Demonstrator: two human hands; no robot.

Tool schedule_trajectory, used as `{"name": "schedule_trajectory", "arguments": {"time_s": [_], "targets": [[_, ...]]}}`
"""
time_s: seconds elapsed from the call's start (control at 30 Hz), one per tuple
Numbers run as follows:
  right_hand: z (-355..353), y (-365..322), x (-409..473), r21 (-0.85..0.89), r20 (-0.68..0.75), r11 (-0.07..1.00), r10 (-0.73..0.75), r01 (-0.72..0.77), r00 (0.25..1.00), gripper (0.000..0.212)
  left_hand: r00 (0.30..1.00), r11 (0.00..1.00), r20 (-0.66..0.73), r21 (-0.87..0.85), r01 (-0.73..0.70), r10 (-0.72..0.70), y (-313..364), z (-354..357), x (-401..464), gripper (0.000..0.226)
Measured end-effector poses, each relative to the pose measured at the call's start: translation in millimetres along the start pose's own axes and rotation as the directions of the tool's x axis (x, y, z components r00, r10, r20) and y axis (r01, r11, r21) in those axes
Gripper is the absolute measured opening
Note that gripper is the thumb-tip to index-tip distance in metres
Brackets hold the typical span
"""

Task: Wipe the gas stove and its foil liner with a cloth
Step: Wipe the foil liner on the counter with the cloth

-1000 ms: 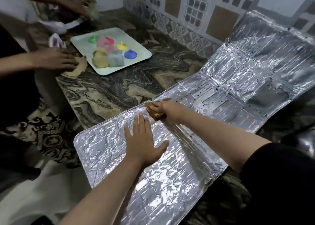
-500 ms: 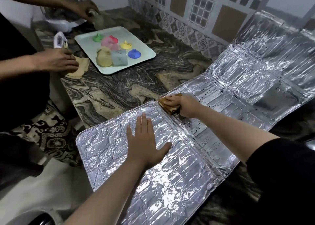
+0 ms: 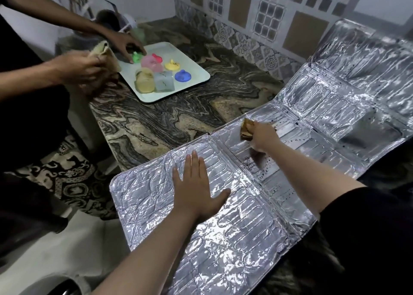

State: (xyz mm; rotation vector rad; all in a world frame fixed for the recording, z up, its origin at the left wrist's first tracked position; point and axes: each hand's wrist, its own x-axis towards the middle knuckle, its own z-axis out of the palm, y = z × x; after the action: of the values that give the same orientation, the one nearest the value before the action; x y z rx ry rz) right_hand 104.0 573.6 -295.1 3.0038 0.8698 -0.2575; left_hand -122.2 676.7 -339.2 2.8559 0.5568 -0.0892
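Observation:
A silver foil liner (image 3: 335, 107) in several hinged panels lies across the marble counter, its far panels leaning up against the tiled wall. My left hand (image 3: 196, 189) lies flat with spread fingers on the nearest-left panel. My right hand (image 3: 262, 138) grips a folded brown cloth (image 3: 247, 128) and holds it against the foil near the far edge of the middle panel. Small dark specks dot the foil just below that hand. No gas stove is visible.
A white tray (image 3: 196, 80) with small coloured items sits on the marble counter (image 3: 167, 124) at the back left. Another person's two hands (image 3: 82, 69) work there, one holding a beige cloth (image 3: 105, 51). Patterned floor lies at the left.
My right hand has slid the brown cloth along the foil's far edge, away from my left hand. The left hand stays flat. The other person has lifted their cloth off the counter.

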Motion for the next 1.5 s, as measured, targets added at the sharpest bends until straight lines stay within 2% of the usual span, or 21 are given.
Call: {"name": "schedule_trajectory", "arguments": {"time_s": [0.13,0.3,0.53,0.77,0.87,0.97,1.0,1.07,1.17,1.23,1.27,1.33,1.5], "targets": [[-0.7,-4.4,-18.4,-0.001,0.019,0.999,0.05,-0.05,0.999,0.046,1.0,1.0,-0.005,-0.001,0.004,-0.004,0.4,0.2,0.1,0.107],[-4.3,-4.4,-45.2,-0.104,0.083,0.98,-0.162,0.171,0.983,0.048,1.0,1.0,-0.006,0.012,0.003,-0.003,-0.2,1.5,0.6,0.108],[-5.8,-5.4,-87.7,-0.057,0.281,0.952,-0.275,0.302,0.919,0.04,1.0,1.0,-0.018,0.012,-0.005,0.005,-0.5,3.0,1.4,0.11],[-28.7,5.1,-136.4,-0.12,0.514,0.903,-0.299,0.412,0.804,0.046,1.0,0.999,-0.019,0.03,-0.019,0.019,-1.5,4.8,2.0,0.112],[-40.7,10.1,-151.1,-0.138,0.618,0.898,-0.251,0.417,0.745,0.036,1.0,0.999,-0.007,0.036,-0.021,0.021,-2.0,5.1,2.7,0.113],[-53.5,12.3,-144.7,-0.099,0.715,0.924,-0.193,0.37,0.672,0.045,1.0,0.999,-0.011,0.042,-0.023,0.023,-2.0,5.4,3.0,0.113],[-59.0,11.9,-138.1,-0.092,0.719,0.938,-0.17,0.334,0.674,0.05,1.0,0.999,-0.013,0.042,-0.024,0.025,-2.1,5.1,3.3,0.112],[-68.2,7.9,-119.9,-0.067,0.65,0.956,-0.176,0.286,0.739,0.06,1.0,0.999,-0.008,0.041,-0.022,0.022,-2.1,4.8,2.9,0.111],[-74.1,-9.0,-92.0,0.022,0.356,0.965,-0.253,0.263,0.9,0.046,1.0,0.999,-0.012,0.046,-0.026,0.026,-1.8,4.3,2.9,0.11],[-70.7,-24.8,-72.8,0.03,0.179,0.963,-0.27,0.269,0.946,0.032,1.0,0.998,-0.016,0.05,-0.024,0.025,-1.9,3.8,3.4,0.11],[-65.0,-31.4,-63.7,0.007,0.123,0.962,-0.272,0.273,0.954,0.035,1.0,0.998,-0.017,0.052,-0.024,0.025,-1.9,4.2,3.7,0.11],[-47.3,-42.9,-48.8,-0.041,0.091,0.953,-0.296,0.3,0.951,0.051,0.999,0.999,-0.024,0.047,-0.019,0.02,-2.1,5.1,3.7,0.11],[-12.4,-52.7,-42.3,-0.175,0.273,0.876,-0.396,0.45,0.877,0.066,0.999,0.999,-0.04,0.045,-0.01,0.012,-2.0,6.8,3.8,0.11]]}}
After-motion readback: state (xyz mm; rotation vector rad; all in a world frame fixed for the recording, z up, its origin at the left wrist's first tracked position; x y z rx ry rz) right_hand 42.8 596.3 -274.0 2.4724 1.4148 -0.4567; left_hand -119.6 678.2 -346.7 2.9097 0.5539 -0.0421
